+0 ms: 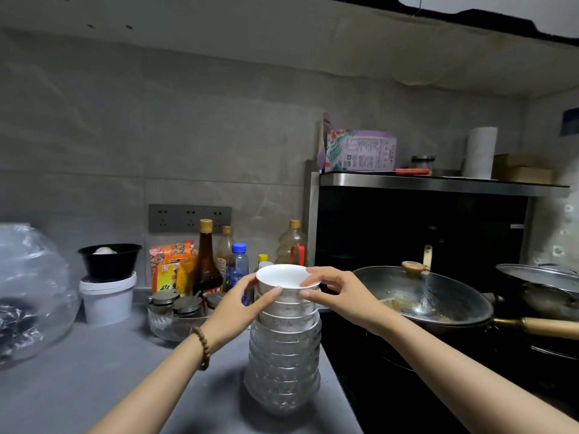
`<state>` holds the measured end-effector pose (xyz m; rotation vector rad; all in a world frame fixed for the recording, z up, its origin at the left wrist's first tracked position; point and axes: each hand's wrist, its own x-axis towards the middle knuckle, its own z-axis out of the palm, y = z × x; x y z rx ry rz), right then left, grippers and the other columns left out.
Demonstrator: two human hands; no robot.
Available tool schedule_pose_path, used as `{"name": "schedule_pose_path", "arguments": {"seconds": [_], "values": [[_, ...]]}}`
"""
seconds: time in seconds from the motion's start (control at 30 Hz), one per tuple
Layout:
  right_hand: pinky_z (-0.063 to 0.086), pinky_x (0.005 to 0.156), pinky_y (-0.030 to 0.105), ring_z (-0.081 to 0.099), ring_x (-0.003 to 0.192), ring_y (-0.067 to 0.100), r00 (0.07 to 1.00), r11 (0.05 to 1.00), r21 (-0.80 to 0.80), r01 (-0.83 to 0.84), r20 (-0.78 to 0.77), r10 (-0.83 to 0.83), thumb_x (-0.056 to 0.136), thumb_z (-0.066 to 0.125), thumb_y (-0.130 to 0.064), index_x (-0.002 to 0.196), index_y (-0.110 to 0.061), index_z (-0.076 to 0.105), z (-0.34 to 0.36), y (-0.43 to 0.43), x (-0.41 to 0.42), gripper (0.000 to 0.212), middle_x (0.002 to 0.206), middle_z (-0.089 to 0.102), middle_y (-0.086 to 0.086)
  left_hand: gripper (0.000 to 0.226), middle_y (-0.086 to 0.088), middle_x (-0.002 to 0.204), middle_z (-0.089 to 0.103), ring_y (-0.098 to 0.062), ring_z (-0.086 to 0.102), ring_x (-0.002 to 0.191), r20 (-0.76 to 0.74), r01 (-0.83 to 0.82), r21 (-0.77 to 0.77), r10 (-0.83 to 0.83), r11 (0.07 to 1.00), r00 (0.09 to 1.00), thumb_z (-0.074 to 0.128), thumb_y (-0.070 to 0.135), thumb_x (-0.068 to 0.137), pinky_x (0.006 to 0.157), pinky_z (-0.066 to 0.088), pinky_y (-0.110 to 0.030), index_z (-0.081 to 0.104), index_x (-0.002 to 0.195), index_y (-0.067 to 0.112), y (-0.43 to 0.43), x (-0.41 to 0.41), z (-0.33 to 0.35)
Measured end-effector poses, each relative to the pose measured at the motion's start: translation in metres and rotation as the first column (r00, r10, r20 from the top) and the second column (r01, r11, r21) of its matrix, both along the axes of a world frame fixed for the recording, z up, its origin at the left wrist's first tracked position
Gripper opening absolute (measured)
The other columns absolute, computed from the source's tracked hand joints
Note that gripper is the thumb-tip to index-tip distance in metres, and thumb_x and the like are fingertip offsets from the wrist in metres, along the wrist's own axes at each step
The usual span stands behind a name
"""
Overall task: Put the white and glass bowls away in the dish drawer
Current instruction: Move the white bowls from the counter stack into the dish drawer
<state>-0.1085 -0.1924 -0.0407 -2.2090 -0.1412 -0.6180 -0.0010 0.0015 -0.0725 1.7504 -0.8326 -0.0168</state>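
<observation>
The stack of bowls (283, 355) stands straight up just left of the wok (438, 303) (glass ones low, white ones on top). The left hand (247, 303) and right hand (332, 289) pinch the top white bowl (282, 276) from opposite sides, both equally near, so it looks ready to lift straight up.

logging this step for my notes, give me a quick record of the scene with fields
stack: white bowls atop glass bowls, standing on the grey countertop
left hand: grips the top white bowl at its rim
right hand: pinches the same rim, opposite side
nearby: lidded wok right of the stack
dish drawer: not in view
</observation>
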Motion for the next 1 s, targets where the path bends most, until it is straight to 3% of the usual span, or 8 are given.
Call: {"name": "schedule_pose_path", "arguments": {"seconds": [0.07,0.2,0.4,0.53,0.63,0.77,0.83,1.0], "values": [[0.039,0.108,0.029,0.053,0.12,-0.001,1.0,1.0,-0.003,0.004,0.026,-0.004,0.075,0.076,-0.034,0.082,-0.029,0.073,-0.001,0.001,0.002,0.009,0.117,0.063,-0.012,0.078,0.01,0.13,0.05,-0.006,0.047,0.114,-0.005,0.037,-0.022,-0.037,0.999,0.999,0.058,0.065,0.065,0.076,0.04,-0.008,0.041,0.132,0.03,-0.003,0.0,-0.001],[0.043,0.104,0.03,0.059,0.113,0.006,0.996,0.999,-0.015,0.035,0.078,-0.034,0.075,0.077,-0.031,0.074,-0.03,0.069,-0.004,0.0,0.005,0.008,0.113,0.068,-0.005,0.077,0.012,0.126,0.05,-0.005,0.047,0.113,-0.005,0.047,-0.076,-0.048,0.996,0.999,0.057,0.064,0.064,0.074,0.041,-0.006,0.041,0.132,0.031,-0.009,-0.001,-0.001],[0.049,0.087,0.014,0.064,0.105,0.004,0.99,0.998,0.05,0.033,0.138,-0.04,0.075,0.077,-0.028,0.086,-0.021,0.074,-0.008,0.001,0.01,0.013,0.102,0.071,-0.009,0.066,0.013,0.125,0.049,-0.006,0.047,0.113,0.002,0.033,-0.127,-0.033,0.991,0.999,0.057,0.062,0.065,0.075,0.042,-0.009,0.041,0.124,0.038,-0.012,-0.003,0.002],[0.051,0.089,0.019,0.067,0.097,0.005,0.973,0.997,0.075,-0.003,0.23,-0.015,0.075,0.077,-0.027,0.086,-0.018,0.075,0.006,0.003,0.005,0.015,0.093,0.074,-0.006,0.053,0.024,0.116,0.051,0.006,0.05,0.104,0.031,0.065,-0.222,-0.06,0.973,0.998,0.059,0.067,0.068,0.066,0.047,-0.009,0.043,0.114,0.047,-0.013,-0.015,0.018],[0.052,0.077,0.015,0.07,0.084,0.006,0.953,0.992,0.093,-0.084,0.298,0.052,0.076,0.075,-0.028,0.076,-0.021,0.074,0.021,0.005,-0.009,0.007,0.084,0.075,-0.002,0.067,0.018,0.122,0.051,0.001,0.051,0.111,0.078,0.102,-0.303,-0.082,0.948,0.994,0.062,0.063,0.07,0.073,0.049,-0.013,0.039,0.128,0.039,-0.018,-0.03,0.033],[0.05,0.072,0.013,0.069,0.076,0.002,0.937,0.977,0.174,-0.124,0.345,0.057,0.071,0.071,-0.041,0.069,-0.028,0.073,0.038,0.005,-0.039,0.013,0.074,0.074,-0.007,0.075,0.014,0.123,0.051,0.005,0.057,0.104,0.098,0.209,-0.412,-0.185,0.887,0.978,0.058,0.052,0.072,0.079,0.052,-0.016,0.028,0.139,0.034,-0.032,-0.061,0.049],[0.049,0.067,0.011,0.069,0.072,0.0,0.937,0.969,0.208,-0.133,0.345,0.055,0.07,0.069,-0.042,0.068,-0.03,0.074,0.041,-0.001,-0.06,0.013,0.071,0.074,-0.01,0.073,0.013,0.121,0.052,0.007,0.06,0.098,0.074,0.253,-0.452,-0.246,0.856,0.966,0.058,0.048,0.072,0.072,0.054,-0.017,0.029,0.138,0.036,-0.045,-0.082,0.054],[0.051,0.067,0.014,0.067,0.069,0.005,0.962,0.966,0.258,-0.009,0.266,-0.062,0.07,0.065,-0.047,0.069,-0.021,0.074,0.029,-0.032,-0.122,0.027,0.071,0.073,-0.004,0.068,0.005,0.12,0.056,-0.013,0.062,0.104,-0.025,0.352,-0.49,-0.416,0.798,0.909,0.063,0.042,0.07,0.064,0.054,-0.02,0.037,0.133,0.036,-0.086,-0.129,0.046]]}}
